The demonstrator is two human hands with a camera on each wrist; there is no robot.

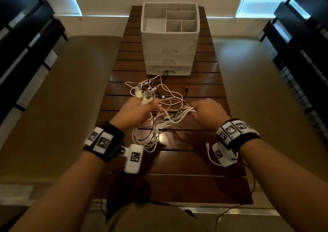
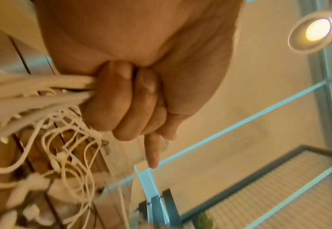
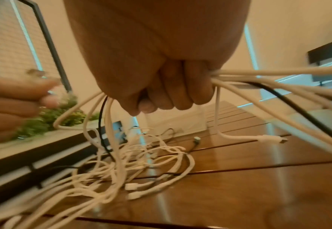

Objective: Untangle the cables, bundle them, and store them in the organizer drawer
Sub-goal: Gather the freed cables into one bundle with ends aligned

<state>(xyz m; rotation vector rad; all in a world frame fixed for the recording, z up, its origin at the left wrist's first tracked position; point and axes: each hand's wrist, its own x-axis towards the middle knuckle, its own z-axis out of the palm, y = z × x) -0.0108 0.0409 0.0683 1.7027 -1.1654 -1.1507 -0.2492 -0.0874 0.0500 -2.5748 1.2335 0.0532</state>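
A tangle of white and black cables (image 1: 156, 96) lies on the slatted wooden table (image 1: 204, 160) in front of a white organizer (image 1: 169, 41) with closed drawers. My left hand (image 1: 142, 110) grips a bunch of cables (image 2: 43, 86) with curled fingers (image 2: 121, 99), and white plugs stick out above it. My right hand (image 1: 205, 112) grips another bunch (image 3: 259, 80) of white cables and one black cable in its fist (image 3: 161, 96). Strands stretch between both hands and sag to the table. Loops (image 1: 147, 137) hang below my left wrist.
The organizer's top tray (image 1: 181, 17) has open compartments. Beige cushioned seats (image 1: 58, 98) flank the narrow table. Dark shelving (image 1: 23, 36) stands at the far left and right. A loose black plug (image 1: 186, 88) lies right of the tangle.
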